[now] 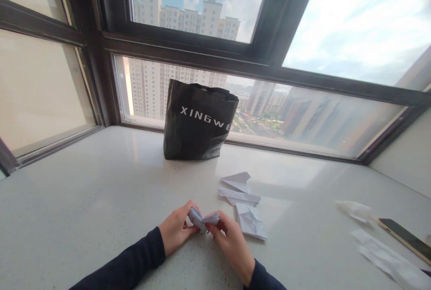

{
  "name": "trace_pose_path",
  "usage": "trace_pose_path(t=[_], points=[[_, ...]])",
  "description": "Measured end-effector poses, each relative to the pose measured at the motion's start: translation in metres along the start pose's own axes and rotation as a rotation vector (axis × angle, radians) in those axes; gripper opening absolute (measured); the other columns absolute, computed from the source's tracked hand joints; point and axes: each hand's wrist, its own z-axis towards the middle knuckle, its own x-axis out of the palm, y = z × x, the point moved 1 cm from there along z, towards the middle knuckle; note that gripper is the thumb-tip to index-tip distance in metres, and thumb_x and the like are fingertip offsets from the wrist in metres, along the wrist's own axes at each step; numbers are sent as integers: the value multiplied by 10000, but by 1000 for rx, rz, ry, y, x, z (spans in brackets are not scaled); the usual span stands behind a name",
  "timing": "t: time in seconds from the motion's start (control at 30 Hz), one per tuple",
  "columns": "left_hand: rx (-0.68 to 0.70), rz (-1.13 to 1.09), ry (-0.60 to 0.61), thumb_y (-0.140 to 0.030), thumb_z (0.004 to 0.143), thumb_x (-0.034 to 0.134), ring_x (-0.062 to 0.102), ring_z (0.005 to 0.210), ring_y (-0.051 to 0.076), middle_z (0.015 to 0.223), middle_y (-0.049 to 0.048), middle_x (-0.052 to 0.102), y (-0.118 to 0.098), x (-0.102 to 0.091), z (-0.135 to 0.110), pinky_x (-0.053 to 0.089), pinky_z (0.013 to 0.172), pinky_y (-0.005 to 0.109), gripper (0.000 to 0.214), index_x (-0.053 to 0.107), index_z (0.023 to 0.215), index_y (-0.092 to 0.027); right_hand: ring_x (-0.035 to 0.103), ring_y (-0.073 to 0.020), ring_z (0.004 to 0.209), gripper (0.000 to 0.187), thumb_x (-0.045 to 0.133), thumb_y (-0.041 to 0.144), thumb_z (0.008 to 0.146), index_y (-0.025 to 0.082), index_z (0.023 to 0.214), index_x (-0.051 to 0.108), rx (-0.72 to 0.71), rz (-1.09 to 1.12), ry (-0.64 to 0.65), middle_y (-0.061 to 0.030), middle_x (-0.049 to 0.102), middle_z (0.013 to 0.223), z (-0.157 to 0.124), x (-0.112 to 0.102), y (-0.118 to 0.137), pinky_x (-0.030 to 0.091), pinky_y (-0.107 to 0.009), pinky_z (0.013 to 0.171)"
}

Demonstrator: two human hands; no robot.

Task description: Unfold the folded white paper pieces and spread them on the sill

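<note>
Between my two hands is a small piece of folded white paper [198,219], held just above the pale speckled counter. My left hand [177,227] grips its left side, thumb below and fingers behind. The right side is pinched between the thumb and fingers of my right hand [230,238]. Parts of the paper are hidden by my fingers, and its exact folded shape is hard to make out. Just right of my hands lie a folded paper square [251,221], a long folded paper strip [239,196] and a pointed paper plane [236,181].
A black bag [198,133] with white lettering stands upright near the window. Toward the right edge, crumpled white tissue or plastic [387,254] lies beside a dark phone-like slab [406,236]. Dark window frames [188,52] bound the counter [84,200] at the back.
</note>
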Motion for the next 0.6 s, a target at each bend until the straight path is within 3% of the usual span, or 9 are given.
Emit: trace_pose_path(t=[0.13, 0.27, 0.3, 0.37, 0.47, 0.6], points=[[63, -106, 18, -351, 709, 647, 495, 659, 151, 745, -3, 551, 1, -5, 0, 368, 582, 233, 408, 459, 1025, -175, 499, -146, 621, 124, 520, 277, 792, 168, 749, 563, 31, 28, 64, -11, 561, 673, -7, -10, 13, 402, -248, 579], [-10, -404, 59, -656, 735, 499, 487, 565, 145, 676, 30, 550, 1, -5, 4, 342, 497, 233, 580, 476, 978, -129, 511, -134, 583, 65, 542, 237, 770, 187, 809, 555, 146, 112, 166, 5, 557, 663, -28, -45, 18, 413, -232, 534], [-48, -444, 43, -694, 722, 473, 478, 527, 141, 650, 37, 556, 2, -5, 5, 325, 468, 232, 615, 486, 944, -121, 517, -132, 565, 103, 543, 222, 761, 199, 861, 549, 188, 132, 182, 12, 562, 661, -35, -55, 14, 417, -228, 516], [-98, -468, 2, -727, 705, 451, 462, 471, 134, 609, 44, 569, 2, -3, 8, 293, 435, 232, 654, 498, 922, -111, 530, -132, 520, 365, 537, 186, 743, 238, 1096, 461, 270, 138, 182, 33, 574, 648, -48, -72, 2, 427, -231, 489], [-110, -462, -5, -712, 712, 462, 466, 454, 131, 590, 42, 585, 1, -1, 8, 283, 433, 234, 658, 503, 962, -105, 537, -142, 478, 664, 562, 148, 688, 265, 1288, 301, 252, -58, 25, 70, 551, 561, -63, -85, -19, 456, -258, 515], [-103, -492, 3, -678, 718, 497, 467, 471, 133, 590, 40, 586, 0, 0, 5, 325, 461, 237, 630, 503, 969, -100, 590, -218, 714, 628, 669, 263, 604, 264, 1199, 471, 73, -387, -242, -37, 598, 836, -64, -102, -23, 487, -313, 605]])
